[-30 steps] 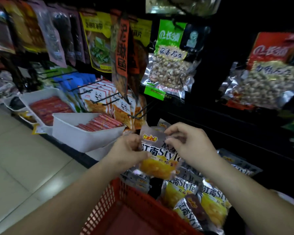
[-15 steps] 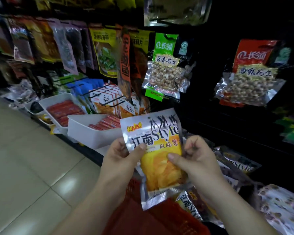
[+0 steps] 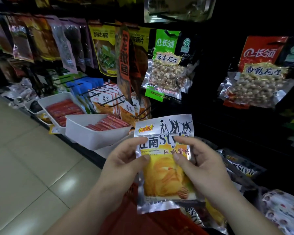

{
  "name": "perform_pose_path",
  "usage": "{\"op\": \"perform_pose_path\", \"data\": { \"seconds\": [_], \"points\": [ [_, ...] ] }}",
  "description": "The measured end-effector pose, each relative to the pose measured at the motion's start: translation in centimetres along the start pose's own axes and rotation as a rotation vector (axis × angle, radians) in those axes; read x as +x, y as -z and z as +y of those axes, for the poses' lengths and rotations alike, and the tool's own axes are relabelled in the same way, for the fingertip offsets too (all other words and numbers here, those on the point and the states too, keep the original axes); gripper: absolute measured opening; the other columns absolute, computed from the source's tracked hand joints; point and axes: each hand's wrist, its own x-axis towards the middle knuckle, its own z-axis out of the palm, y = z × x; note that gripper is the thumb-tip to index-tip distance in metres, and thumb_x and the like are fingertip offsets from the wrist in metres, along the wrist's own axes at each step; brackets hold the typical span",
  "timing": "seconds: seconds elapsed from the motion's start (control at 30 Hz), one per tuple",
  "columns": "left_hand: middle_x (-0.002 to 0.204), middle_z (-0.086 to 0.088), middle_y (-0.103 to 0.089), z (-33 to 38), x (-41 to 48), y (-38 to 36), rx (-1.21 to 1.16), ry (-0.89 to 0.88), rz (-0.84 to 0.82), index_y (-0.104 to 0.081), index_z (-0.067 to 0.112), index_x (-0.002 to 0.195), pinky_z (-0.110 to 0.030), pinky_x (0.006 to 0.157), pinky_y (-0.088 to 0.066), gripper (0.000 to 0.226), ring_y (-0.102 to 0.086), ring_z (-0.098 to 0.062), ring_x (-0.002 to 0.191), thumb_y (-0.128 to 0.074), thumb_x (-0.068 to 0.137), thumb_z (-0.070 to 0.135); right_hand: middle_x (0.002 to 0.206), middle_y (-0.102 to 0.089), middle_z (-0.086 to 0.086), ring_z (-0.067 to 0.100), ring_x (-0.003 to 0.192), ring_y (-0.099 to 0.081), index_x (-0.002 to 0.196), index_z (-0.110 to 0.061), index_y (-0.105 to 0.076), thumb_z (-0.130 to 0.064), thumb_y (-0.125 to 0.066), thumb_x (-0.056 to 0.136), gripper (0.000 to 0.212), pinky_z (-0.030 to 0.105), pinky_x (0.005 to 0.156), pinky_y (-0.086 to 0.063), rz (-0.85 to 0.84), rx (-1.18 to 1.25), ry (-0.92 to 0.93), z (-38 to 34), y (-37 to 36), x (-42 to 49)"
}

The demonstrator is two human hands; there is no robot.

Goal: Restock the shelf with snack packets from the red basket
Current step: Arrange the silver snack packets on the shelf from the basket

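The chip packet was upright just above the red basket, left hand and right hand both pinching its sides, thumbs on the front, and the smart play looked like sliding it flat onto the matching packets on the right.

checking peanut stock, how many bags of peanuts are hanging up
2. A green-topped peanut bag hangs near the middle of the view, and a red-topped peanut bag hangs to its right. Others may be hidden behind each of them.
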Motion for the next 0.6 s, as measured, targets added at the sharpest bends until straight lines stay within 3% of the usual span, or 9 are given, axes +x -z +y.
{"op": "perform_pose_path", "data": {
  "seconds": [0.07, 0.13, 0.17, 0.23, 0.3, 0.37, 0.47, 0.53, 0.6],
  "points": [
    [0.113, -0.005, -0.078, 0.2, -0.2, -0.3, -0.018, -0.006, -0.032, -0.075, 0.029, 0.115, -0.045, 0.077, -0.064, 0.036, -0.074, -0.031, 0.102, -0.074, 0.090, 0.002, 0.088, -0.070, 0.001, 0.020, 0.082, -0.068, 0.118, -0.051, -0.071, -0.023, -0.075, 0.094, 0.038, 0.040, 0.077, -0.057, 0.035, 0.065, -0.003, -0.1, 0.1, 0.2],
    [0.108, -0.007, -0.079, 0.6, -0.1, -0.4, -0.081, 0.007, 0.021, -0.077, 0.027, 0.110, -0.031, 0.068, -0.062, 0.037, -0.077, -0.023, 0.095, -0.072, 0.089, -0.003, 0.082, -0.067, 0.004, 0.022, 0.081, -0.069, 0.119, -0.053, -0.070, -0.031, -0.074, 0.092, 0.035, 0.032, 0.074, -0.057, -0.027, 0.090, -0.024, 0.0, 0.3, 0.2],
    [0.106, -0.009, -0.079, 0.8, -0.1, -0.4, -0.106, 0.022, 0.052, -0.078, 0.027, 0.107, -0.033, 0.065, -0.062, 0.037, -0.077, -0.023, 0.090, -0.071, 0.090, -0.005, 0.090, -0.073, -0.004, 0.015, 0.088, -0.073, 0.123, -0.053, -0.069, -0.032, -0.074, 0.090, 0.039, 0.028, 0.078, -0.058, -0.097, 0.142, -0.056, 0.1, 0.2, 0.2],
    [0.108, -0.011, -0.078, 1.0, 0.1, 0.0, -0.091, 0.027, 0.057, -0.077, 0.028, 0.109, -0.051, 0.072, -0.065, 0.032, -0.075, -0.029, 0.091, -0.074, 0.089, 0.004, 0.116, -0.076, -0.008, 0.013, 0.104, -0.075, 0.134, -0.047, -0.064, -0.023, -0.075, 0.090, 0.051, 0.034, 0.083, -0.063, -0.201, 0.263, -0.132, 0.3, 0.1, 0.0],
    [0.113, -0.016, -0.075, 1.1, 0.2, 0.9, -0.006, 0.022, -0.054, -0.074, 0.032, 0.119, -0.065, 0.087, -0.057, 0.038, -0.071, -0.034, 0.099, -0.080, 0.085, 0.017, 0.115, -0.076, -0.011, 0.012, 0.093, -0.077, 0.134, -0.043, -0.066, -0.011, -0.074, 0.092, 0.053, 0.035, 0.069, -0.065, -0.145, 0.280, -0.146, 0.3, 0.0, 0.1],
    [0.117, -0.015, -0.073, 1.1, 0.0, 1.8, 0.102, 0.018, -0.225, -0.069, 0.036, 0.128, -0.057, 0.091, -0.060, 0.052, -0.071, -0.035, 0.108, -0.087, 0.083, 0.019, 0.109, -0.077, -0.011, 0.014, 0.080, -0.079, 0.125, -0.043, -0.071, -0.011, -0.073, 0.093, 0.045, 0.029, 0.057, -0.061, -0.029, 0.295, -0.142, 0.2, 0.2, 0.3],
    [0.122, -0.007, -0.074, 0.9, -0.3, 2.4, 0.170, 0.062, -0.347, -0.066, 0.040, 0.132, -0.039, 0.075, -0.063, 0.062, -0.072, -0.035, 0.106, -0.088, 0.078, 0.020, 0.114, -0.078, -0.003, 0.024, 0.093, -0.079, 0.116, -0.043, -0.072, -0.022, -0.075, 0.090, 0.034, 0.034, 0.068, -0.064, 0.061, 0.342, -0.166, 0.7, 0.3, 0.8],
    [0.121, -0.010, -0.073, 0.8, -0.3, 2.4, 0.179, 0.039, -0.293, -0.068, 0.038, 0.130, -0.048, 0.082, -0.064, 0.062, -0.071, -0.038, 0.108, -0.091, 0.075, 0.022, 0.116, -0.078, -0.002, 0.026, 0.098, -0.078, 0.122, -0.043, -0.069, -0.034, -0.079, 0.082, 0.042, 0.038, 0.075, -0.064, 0.036, 0.375, -0.187, 0.8, 0.6, 0.9],
    [0.120, -0.013, -0.074, 0.9, -0.2, 2.4, 0.157, 0.001, -0.206, -0.071, 0.035, 0.125, -0.060, 0.092, -0.059, 0.057, -0.068, -0.043, 0.112, -0.093, 0.075, 0.021, 0.124, -0.075, -0.005, 0.028, 0.105, -0.076, 0.136, -0.047, -0.060, -0.036, -0.094, 0.072, 0.073, 0.041, 0.081, -0.063, -0.090, 0.404, -0.230, 1.0, 1.3, 1.1]
  ]
}}
